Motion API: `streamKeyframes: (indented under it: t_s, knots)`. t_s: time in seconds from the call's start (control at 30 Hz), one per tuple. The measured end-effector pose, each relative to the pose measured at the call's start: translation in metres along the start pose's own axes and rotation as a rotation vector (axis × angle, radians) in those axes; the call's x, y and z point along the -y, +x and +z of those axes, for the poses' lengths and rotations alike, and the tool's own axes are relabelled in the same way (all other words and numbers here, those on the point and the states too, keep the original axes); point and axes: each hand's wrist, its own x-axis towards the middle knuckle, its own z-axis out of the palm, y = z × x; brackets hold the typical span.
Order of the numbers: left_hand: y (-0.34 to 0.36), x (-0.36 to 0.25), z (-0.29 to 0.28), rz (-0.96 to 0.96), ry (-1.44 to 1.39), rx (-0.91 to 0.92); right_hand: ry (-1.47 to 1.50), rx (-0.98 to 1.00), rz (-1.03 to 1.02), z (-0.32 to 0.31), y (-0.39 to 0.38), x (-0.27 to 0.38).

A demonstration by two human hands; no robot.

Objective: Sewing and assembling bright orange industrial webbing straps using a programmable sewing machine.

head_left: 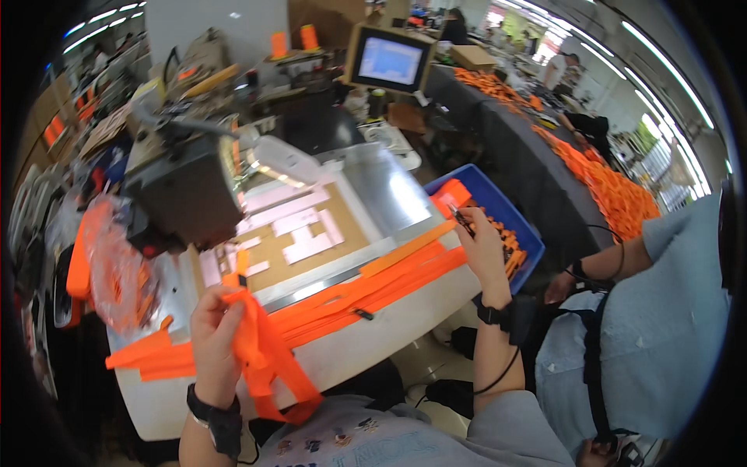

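My left hand (pixel 219 335) grips a looped bright orange strap (pixel 264 358) at the worktable's left front, with a small dark fitting at its upper end. My right hand (pixel 481 237) is closed on small metal snips (pixel 459 216) beside a blue bin (pixel 529 245) of orange and black pieces. Long orange straps (pixel 350 307) lie along the white table edge (pixel 381 338), a black piece on them. Behind them is a sewing machine with a dark grey head (pixel 175 194) over a tan template plate (pixel 284 268) with pale pink pieces.
A co-worker in light blue (pixel 622 342) is close at my right. A grey-covered bench (pixel 529 179) piled with orange straps (pixel 607 187) runs along the right, other people beyond. A monitor (pixel 387 61) stands behind the machine. A plastic bag (pixel 120 265) hangs at the left.
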Motion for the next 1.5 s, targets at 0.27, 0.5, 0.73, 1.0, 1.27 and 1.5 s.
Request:
streamKeyframes:
  t_s: [0.27, 0.5, 0.73, 1.0, 1.27, 1.5]
  knots:
    - [-0.008, -0.008, 0.008, 0.035, 0.076, 0.004, 0.156, 0.218, 0.272, -0.001, 0.037, -0.028]
    - [-0.01, -0.012, 0.014, 0.063, 0.114, 0.015, -0.108, 0.162, 0.093, 0.023, 0.067, -0.048]
    - [-0.006, -0.005, 0.009, 0.059, 0.101, 0.0, 0.441, 0.638, 0.485, 0.039, 0.077, -0.077]
    - [-0.004, -0.007, 0.01, 0.0, 0.055, 0.006, 0.611, 0.647, 0.758, 0.045, 0.072, -0.05]
    - [0.0, -0.007, 0.014, -0.024, 0.106, -0.046, 0.221, 0.191, 0.121, 0.024, 0.075, -0.047]
    - [-0.003, -0.022, 0.02, 0.1, 0.161, 0.002, 0.732, 0.872, -0.173, 0.039, -0.02, 0.169]
